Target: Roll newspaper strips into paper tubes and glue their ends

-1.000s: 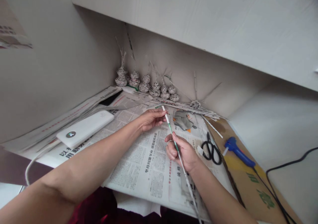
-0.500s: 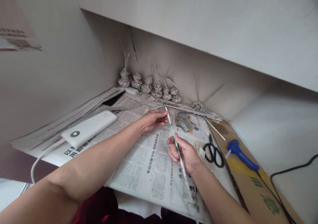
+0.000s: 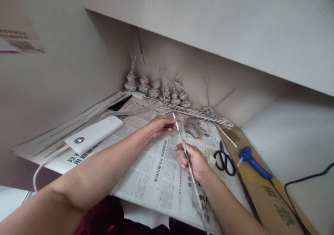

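Note:
A thin rolled paper stick (image 3: 193,178), white with a green stretch, slants from the middle of the newspaper (image 3: 146,172) down toward my body. My left hand (image 3: 163,125) pinches it close to its upper tip. Lower down, my right hand (image 3: 194,161) has its thumb and fingers closed around the green part. The stick's bottom end runs past the table's front edge and is blurred. Black-handled scissors (image 3: 224,161) lie just right of my right hand, beside a small white scrap (image 3: 212,159).
Several woven paper gourds (image 3: 165,95) line the back wall, with a small woven piece (image 3: 207,111) with spokes to their right. Paper sticks (image 3: 193,110) lie before them. A white power bank (image 3: 94,134) sits left; a blue glue gun (image 3: 254,163) rests on cardboard (image 3: 276,193) at right.
Both hands keep their grip on the paper stick and have barely moved. The stick's lower end has shifted slightly.

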`<state>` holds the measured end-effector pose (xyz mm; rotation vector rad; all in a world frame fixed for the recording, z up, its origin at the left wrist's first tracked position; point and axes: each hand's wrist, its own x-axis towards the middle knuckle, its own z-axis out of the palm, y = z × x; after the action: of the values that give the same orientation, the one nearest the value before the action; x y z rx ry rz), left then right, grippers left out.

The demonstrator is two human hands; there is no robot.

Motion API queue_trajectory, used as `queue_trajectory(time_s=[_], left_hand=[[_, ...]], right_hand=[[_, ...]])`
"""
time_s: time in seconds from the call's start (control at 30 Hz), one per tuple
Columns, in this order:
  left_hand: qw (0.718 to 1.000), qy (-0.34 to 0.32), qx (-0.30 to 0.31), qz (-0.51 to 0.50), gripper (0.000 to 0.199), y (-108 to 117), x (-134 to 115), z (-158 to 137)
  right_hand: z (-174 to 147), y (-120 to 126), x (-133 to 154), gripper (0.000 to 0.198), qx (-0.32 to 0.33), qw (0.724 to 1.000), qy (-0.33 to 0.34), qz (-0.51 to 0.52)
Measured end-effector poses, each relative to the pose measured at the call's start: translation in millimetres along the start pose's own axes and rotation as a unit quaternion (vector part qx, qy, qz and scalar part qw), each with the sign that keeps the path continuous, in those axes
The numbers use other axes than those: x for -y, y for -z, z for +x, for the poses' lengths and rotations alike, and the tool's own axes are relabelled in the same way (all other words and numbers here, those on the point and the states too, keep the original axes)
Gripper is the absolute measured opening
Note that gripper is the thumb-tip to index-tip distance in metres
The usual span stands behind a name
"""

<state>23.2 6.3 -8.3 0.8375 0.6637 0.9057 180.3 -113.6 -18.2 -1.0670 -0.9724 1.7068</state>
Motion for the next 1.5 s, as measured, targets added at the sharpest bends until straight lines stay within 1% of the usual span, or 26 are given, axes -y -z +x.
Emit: queue_trajectory(time_s=[0.2,0.53,0.63,0.73,0.83,0.97,1.1,1.23,1.3,1.4,1.5], left_hand=[[1.0,0.006,0.008,-0.017,0.014,1.3,1.1,0.4],[1.0,-0.004,-0.004,-0.02,0.007,-0.9,1.4,0.3],[1.0,-0.003,-0.004,-0.024,0.006,-1.2,1.2,-0.4],[0.999,-0.007,0.006,-0.031,0.011,-0.1,0.9,0.0],[0.999,-0.012,-0.01,-0.037,0.01,0.6,0.4,1.1],[0.998,-0.007,-0.034,-0.043,0.007,0.0,-0.6,1.5],[0.998,-0.003,-0.04,-0.049,0.009,-0.6,-2.1,0.9],[0.996,-0.012,-0.066,-0.061,0.011,-0.4,-3.1,1.4],[0.995,-0.015,-0.069,-0.068,0.013,0.0,-2.9,2.1],[0.996,-0.011,-0.052,-0.076,0.015,1.2,-2.3,2.3],[0.997,0.009,-0.003,-0.071,0.024,2.4,-1.4,1.0]], right_hand=[[0.1,-0.5,1.2,0.033,0.003,1.0,-0.009,-0.001],[-0.8,0.0,0.0,0.034,0.031,0.999,-0.003,0.012],[-1.1,-1.0,1.1,0.035,0.027,1.0,-0.007,0.015],[-1.5,-2.2,2.0,0.035,0.015,1.0,-0.012,0.008],[-1.5,-2.5,2.0,0.034,0.006,1.0,-0.017,-0.008],[-0.6,-1.4,1.3,0.036,0.01,1.0,-0.012,-0.011],[-0.4,-0.6,0.7,0.035,0.01,1.0,-0.012,-0.008],[-0.4,0.1,-0.1,0.036,0.009,1.0,-0.012,-0.015],[-0.3,0.5,-0.3,0.036,0.012,1.0,-0.009,-0.012],[-0.4,0.7,0.0,0.035,0.016,1.0,-0.01,-0.003],[-0.7,0.6,0.4,0.036,0.028,0.999,-0.015,0.011]])
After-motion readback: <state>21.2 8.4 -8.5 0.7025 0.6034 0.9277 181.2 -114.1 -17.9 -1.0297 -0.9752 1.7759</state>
